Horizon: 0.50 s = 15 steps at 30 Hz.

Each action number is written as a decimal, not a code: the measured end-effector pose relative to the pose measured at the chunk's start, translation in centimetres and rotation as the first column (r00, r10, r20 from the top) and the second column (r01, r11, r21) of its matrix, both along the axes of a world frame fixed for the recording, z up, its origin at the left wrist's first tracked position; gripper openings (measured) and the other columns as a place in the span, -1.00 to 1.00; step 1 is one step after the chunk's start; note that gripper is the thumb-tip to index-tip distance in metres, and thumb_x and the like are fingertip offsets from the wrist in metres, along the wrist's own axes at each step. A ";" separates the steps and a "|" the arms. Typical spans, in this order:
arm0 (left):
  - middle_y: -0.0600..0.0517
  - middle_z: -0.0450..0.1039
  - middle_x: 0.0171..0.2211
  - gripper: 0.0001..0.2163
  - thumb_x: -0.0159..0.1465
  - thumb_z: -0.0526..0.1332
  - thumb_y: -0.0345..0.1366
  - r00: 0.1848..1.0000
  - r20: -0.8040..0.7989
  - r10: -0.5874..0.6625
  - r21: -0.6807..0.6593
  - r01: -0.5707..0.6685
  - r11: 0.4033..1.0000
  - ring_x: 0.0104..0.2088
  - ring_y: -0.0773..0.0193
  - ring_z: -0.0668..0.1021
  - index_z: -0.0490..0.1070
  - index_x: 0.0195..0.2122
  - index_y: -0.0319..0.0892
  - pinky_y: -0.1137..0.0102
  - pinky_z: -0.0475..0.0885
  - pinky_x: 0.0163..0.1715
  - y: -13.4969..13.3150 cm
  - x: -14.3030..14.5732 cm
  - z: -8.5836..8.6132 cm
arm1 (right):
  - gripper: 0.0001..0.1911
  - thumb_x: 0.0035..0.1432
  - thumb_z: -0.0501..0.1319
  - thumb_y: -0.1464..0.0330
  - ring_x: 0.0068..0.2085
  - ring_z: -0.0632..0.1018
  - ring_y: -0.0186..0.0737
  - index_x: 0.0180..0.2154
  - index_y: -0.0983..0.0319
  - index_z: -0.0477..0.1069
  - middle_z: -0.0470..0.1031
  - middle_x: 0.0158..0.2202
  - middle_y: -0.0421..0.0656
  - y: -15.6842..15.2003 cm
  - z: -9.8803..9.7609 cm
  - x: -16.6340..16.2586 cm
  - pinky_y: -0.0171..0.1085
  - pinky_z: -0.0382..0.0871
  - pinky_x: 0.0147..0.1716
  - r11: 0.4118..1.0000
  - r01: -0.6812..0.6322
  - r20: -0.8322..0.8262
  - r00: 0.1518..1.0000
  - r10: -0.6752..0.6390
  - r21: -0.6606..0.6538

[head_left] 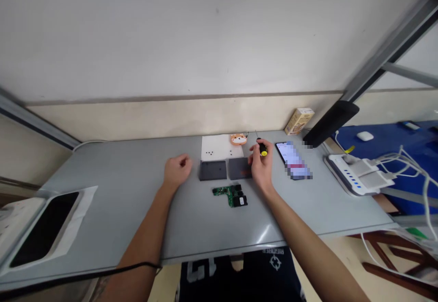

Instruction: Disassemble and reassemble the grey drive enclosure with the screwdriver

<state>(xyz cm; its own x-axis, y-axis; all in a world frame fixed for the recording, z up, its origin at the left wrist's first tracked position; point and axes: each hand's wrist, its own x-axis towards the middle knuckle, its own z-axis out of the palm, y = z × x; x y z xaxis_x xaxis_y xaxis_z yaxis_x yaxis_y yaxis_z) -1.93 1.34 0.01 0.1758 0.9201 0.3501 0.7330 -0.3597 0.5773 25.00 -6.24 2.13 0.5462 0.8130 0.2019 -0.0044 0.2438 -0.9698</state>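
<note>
My right hand [260,166] is closed around a small screwdriver [262,148] with a black and yellow handle, held above the right dark grey case half [239,168]. My left hand [177,169] rests loosely curled on the grey table [119,188], just left of the other dark case half [212,170], and holds nothing that I can see. A green circuit board [231,194] lies in front of both halves. Behind them is a white sheet [217,148] with several tiny dark screws on it.
An orange animal-shaped item [238,138] sits at the sheet's far corner. A lit phone [293,160] lies to the right, with a small yellow box [299,120] and a black lamp head [330,122] behind. A white charger [357,175] with cables sits at the right edge, a dark tray [44,229] at left.
</note>
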 end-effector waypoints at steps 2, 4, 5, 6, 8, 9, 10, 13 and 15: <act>0.13 0.01 -0.63 -0.78 0.18 0.04 -0.25 0.999 0.007 0.037 0.016 -0.037 0.999 -0.55 0.35 0.20 0.10 -0.60 -0.14 0.39 0.11 -0.46 0.3 -0.5 0.0 | -0.66 0.33 0.11 0.03 -0.56 0.32 -0.41 0.01 0.05 0.21 0.43 -0.33 -0.28 -0.1 0.4 -0.2 -0.38 0.23 -0.58 0.999 -0.044 -0.019 0.999 0.044 0.014; 0.13 0.02 -0.63 -0.78 0.17 0.05 -0.25 0.998 -0.006 0.066 0.031 -0.065 0.997 -0.56 0.36 0.19 0.12 -0.59 -0.14 0.39 0.10 -0.46 0.5 -0.7 -0.1 | -0.68 0.33 0.12 0.04 -0.58 0.31 -0.42 -0.02 0.05 0.21 0.45 -0.36 -0.29 -0.3 0.6 -0.3 -0.40 0.22 -0.60 0.998 -0.063 -0.011 0.998 0.063 0.015; 0.12 0.04 -0.63 -0.79 0.17 0.05 -0.25 0.997 -0.019 0.074 0.038 -0.073 0.997 -0.56 0.36 0.19 0.13 -0.59 -0.14 0.39 0.10 -0.46 0.5 -0.7 -0.1 | -0.70 0.33 0.12 0.04 -0.57 0.31 -0.41 -0.04 0.05 0.21 0.45 -0.37 -0.30 -0.3 0.6 -0.3 -0.41 0.23 -0.60 0.998 -0.067 -0.001 0.998 0.067 0.012; 0.12 0.05 -0.63 -0.79 0.16 0.06 -0.25 0.996 -0.034 0.078 0.042 -0.077 0.996 -0.56 0.36 0.20 0.15 -0.59 -0.14 0.38 0.11 -0.45 0.5 -0.7 -0.2 | -0.72 0.33 0.12 0.06 -0.57 0.32 -0.41 -0.06 0.06 0.22 0.46 -0.37 -0.29 -0.4 0.6 -0.3 -0.41 0.24 -0.60 0.998 -0.068 0.013 0.998 0.068 0.010; 0.11 0.08 -0.63 -0.79 0.17 0.05 -0.25 0.996 -0.053 0.073 0.041 -0.071 0.997 -0.56 0.35 0.21 0.16 -0.60 -0.14 0.39 0.11 -0.45 0.4 -0.6 -0.3 | -0.77 0.34 0.12 0.09 -0.54 0.33 -0.39 -0.10 0.07 0.24 0.46 -0.36 -0.27 -0.5 0.5 -0.4 -0.40 0.27 -0.58 0.998 -0.062 0.067 0.996 0.062 0.003; 0.11 0.08 -0.63 -0.78 0.17 0.04 -0.25 0.996 -0.055 0.065 0.037 -0.063 0.997 -0.56 0.35 0.21 0.16 -0.60 -0.14 0.39 0.11 -0.45 0.4 -0.6 -0.3 | -0.79 0.34 0.12 0.11 -0.52 0.34 -0.38 -0.12 0.07 0.26 0.47 -0.35 -0.27 -0.6 0.4 -0.4 -0.39 0.28 -0.57 0.998 -0.060 0.108 0.992 0.061 -0.008; 0.11 0.08 -0.63 -0.78 0.17 0.04 -0.25 0.997 -0.055 0.059 0.034 -0.057 0.998 -0.57 0.35 0.21 0.15 -0.60 -0.14 0.39 0.11 -0.46 0.3 -0.6 -0.3 | -0.82 0.34 0.12 0.14 -0.51 0.35 -0.37 -0.12 0.07 0.26 0.48 -0.34 -0.26 -0.7 0.3 -0.4 -0.39 0.28 -0.57 0.998 -0.061 0.154 0.986 0.064 -0.023; 0.11 0.08 -0.64 -0.78 0.18 0.04 -0.25 0.997 -0.055 0.051 0.037 -0.049 0.998 -0.58 0.35 0.22 0.15 -0.60 -0.14 0.39 0.11 -0.47 0.3 -0.5 -0.3 | -0.85 0.32 0.12 0.25 -0.50 0.37 -0.34 -0.09 0.08 0.29 0.51 -0.30 -0.24 -0.9 0.0 -0.2 -0.36 0.29 -0.56 0.995 -0.076 0.278 0.956 0.090 -0.061; 0.11 0.09 -0.64 -0.78 0.18 0.04 -0.24 0.997 -0.055 0.051 0.046 -0.049 0.998 -0.58 0.35 0.23 0.16 -0.60 -0.14 0.40 0.11 -0.47 0.3 -0.5 -0.2 | -0.83 0.30 0.11 0.30 -0.47 0.42 -0.32 -0.07 0.09 0.30 0.52 -0.28 -0.23 -0.9 -0.2 -0.1 -0.34 0.30 -0.52 0.994 -0.083 0.334 0.937 0.101 -0.067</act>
<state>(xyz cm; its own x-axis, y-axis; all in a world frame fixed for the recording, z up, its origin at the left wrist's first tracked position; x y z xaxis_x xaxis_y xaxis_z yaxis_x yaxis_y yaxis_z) -2.41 1.68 -0.21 0.1504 0.9121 0.3815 0.7813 -0.3461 0.5194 24.93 -7.14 1.94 0.3760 0.8703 0.3181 0.3041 0.2083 -0.9296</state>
